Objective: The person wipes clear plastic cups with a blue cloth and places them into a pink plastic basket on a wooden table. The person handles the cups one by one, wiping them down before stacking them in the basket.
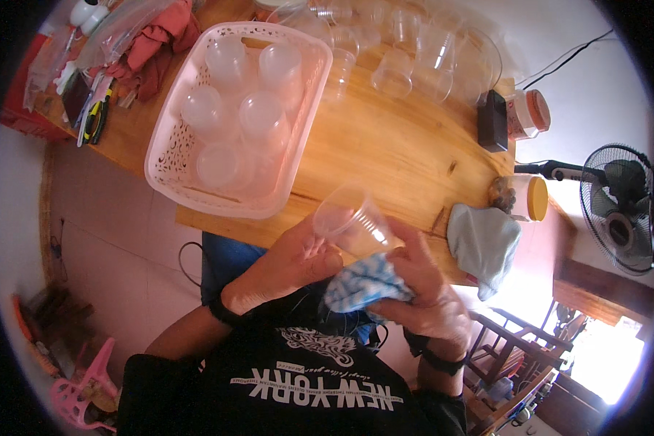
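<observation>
A clear plastic cup (pixel 359 223) is held tilted over the near edge of the wooden table. My left hand (pixel 302 250) grips it from the left side. In my right hand (pixel 428 291) is a blue-and-white checked cloth (pixel 368 283), bunched up just below the cup, with that hand's fingers reaching along the cup's right side. Whether the cloth touches the cup is hard to tell. Beyond my left hand stands a pink perforated plastic basket (pixel 231 210), with several translucent cups (pixel 261 111) upside down inside it.
Several clear cups (pixel 392 73) crowd the table's (pixel 381 147) far side. A black box (pixel 492 121), lidded jars (pixel 537 199) and a grey cloth (pixel 482 240) line the right edge. Yellow-and-black pliers (pixel 95 117) and a red cloth (pixel 158 43) lie left. A fan (pixel 618 210) stands at the right.
</observation>
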A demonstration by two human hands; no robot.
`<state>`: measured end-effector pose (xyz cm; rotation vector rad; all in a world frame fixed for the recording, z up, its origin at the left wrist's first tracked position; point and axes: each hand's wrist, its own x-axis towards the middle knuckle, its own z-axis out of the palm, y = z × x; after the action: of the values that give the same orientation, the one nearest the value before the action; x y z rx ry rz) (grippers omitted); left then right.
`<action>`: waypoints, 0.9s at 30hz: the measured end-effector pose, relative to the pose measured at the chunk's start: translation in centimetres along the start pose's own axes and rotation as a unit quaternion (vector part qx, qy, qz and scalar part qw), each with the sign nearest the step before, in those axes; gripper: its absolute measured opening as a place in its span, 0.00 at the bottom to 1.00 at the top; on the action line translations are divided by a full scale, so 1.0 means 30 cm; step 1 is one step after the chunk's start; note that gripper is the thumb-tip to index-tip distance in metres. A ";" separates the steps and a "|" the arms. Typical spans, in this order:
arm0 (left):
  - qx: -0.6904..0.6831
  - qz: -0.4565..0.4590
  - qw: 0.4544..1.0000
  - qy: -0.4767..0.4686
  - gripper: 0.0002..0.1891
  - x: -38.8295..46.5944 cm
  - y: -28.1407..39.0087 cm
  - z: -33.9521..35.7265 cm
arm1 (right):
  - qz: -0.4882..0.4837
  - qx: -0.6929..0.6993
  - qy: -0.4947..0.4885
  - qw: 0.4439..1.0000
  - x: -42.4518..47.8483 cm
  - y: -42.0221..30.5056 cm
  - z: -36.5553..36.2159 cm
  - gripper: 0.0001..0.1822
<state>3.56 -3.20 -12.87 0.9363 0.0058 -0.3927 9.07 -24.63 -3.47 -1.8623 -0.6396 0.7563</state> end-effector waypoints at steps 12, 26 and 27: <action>0.115 0.083 0.989 0.033 0.44 -0.025 -0.010 0.006 | 0.086 -0.021 -0.138 0.987 -0.088 0.035 -0.054 0.20; 0.386 -0.078 0.910 -0.130 0.38 -0.017 0.071 0.049 | 0.008 -0.267 -0.102 0.958 0.005 0.022 0.015 0.13; 0.383 -0.074 0.911 -0.138 0.38 -0.018 0.071 0.051 | 0.022 -0.275 -0.100 0.956 0.005 0.023 0.028 0.13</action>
<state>3.50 -3.10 -10.19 1.6537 -0.3619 -0.6895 8.62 -24.27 -4.42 -2.3257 -1.0198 0.8636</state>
